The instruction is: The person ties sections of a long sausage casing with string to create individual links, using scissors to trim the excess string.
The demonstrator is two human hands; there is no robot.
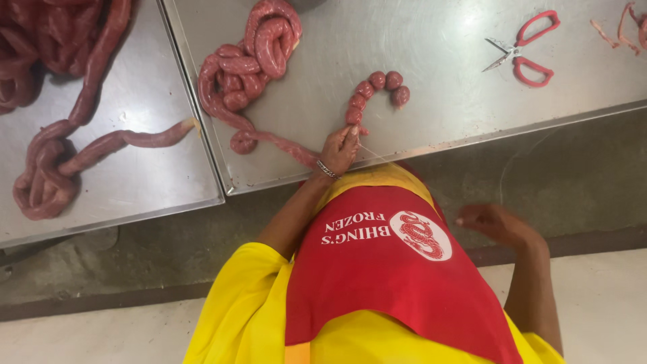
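Left hand (340, 147) pinches the sausage (276, 143) at the links' (375, 89) six o'clock — anchoring string (375, 154) the loosely curled right hand (495, 222) pulls taut.

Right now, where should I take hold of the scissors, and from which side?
Take the scissors by the two red handle loops, coming from the right. They lie flat on the steel table, blades a little open, tips pointing left toward the sausage links, so the loops are the free, safe end. The right hand is the nearer one.
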